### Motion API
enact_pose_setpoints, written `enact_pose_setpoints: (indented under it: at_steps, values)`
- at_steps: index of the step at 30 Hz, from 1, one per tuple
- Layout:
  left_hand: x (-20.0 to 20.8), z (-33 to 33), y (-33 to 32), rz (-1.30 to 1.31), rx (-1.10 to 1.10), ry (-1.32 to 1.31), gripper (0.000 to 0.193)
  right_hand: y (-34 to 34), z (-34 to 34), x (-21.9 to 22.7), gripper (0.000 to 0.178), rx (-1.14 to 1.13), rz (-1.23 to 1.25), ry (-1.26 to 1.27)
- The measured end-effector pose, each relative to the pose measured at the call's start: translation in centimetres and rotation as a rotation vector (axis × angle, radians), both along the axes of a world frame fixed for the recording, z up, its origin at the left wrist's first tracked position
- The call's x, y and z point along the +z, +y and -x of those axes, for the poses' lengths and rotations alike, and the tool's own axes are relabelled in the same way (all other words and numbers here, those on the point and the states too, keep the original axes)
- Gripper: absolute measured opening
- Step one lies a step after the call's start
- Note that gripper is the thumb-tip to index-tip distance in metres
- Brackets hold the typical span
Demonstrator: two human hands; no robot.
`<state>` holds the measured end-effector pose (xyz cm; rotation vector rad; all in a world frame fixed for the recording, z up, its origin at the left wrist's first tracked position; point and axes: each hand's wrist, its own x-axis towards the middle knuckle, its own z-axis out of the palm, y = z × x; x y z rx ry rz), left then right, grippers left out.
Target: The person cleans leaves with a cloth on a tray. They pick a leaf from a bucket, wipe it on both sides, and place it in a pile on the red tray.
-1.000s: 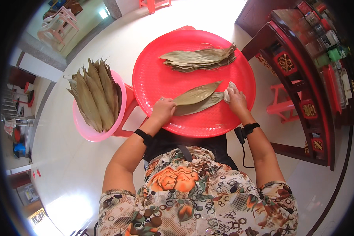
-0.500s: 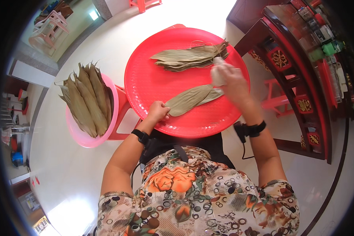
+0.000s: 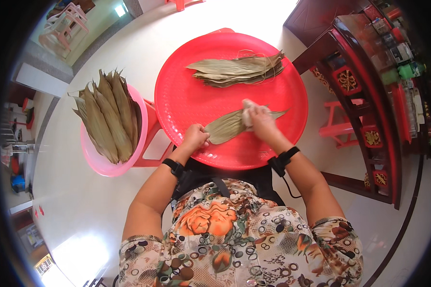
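A long dried leaf [image 3: 225,127] lies slanted on the near part of a round red tray [image 3: 187,103]; a second leaf tip seems to show under its right end. My left hand [image 3: 196,137] pinches the leaf's left end near the tray's front rim. My right hand [image 3: 262,122] is closed on a pale cloth [image 3: 247,113], pressed to the leaf's right half and slightly blurred. Farther back on the tray lies a stacked bundle of dried leaves [image 3: 237,69], with thin strands of fibre loose around its right end.
Left of the tray, a pink basin [image 3: 92,155] holds several upright bundles of leaves [image 3: 111,119], beside a red stool [image 3: 153,138]. A dark carved wooden cabinet [image 3: 354,110] stands close on the right, a red stool [image 3: 337,126] partly behind it.
My right hand has come down and left with the cloth, from near the far bundle onto the leaf. My left hand keeps its hold on the leaf's end.
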<state>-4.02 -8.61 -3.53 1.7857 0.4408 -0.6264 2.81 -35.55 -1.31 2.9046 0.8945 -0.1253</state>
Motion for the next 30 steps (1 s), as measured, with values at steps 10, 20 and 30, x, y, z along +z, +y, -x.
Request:
enact_pose_setpoints:
  at_steps: [10,20,30]
  values:
    - [0.9,0.3,-0.6,-0.076,0.001,-0.022,0.008,4.6,1.5,8.5,0.054,0.072,-0.049,-0.068]
    - [-0.2,0.3,-0.4,0.069,0.006,-0.045,0.008,5.2,3.6,3.1,0.070,0.140,-0.182,0.284]
    - [1.9,1.5,0.7,-0.343,-0.112,-0.568,0.019,1.3,1.4,2.1,0.065,-0.089,-0.213,0.216]
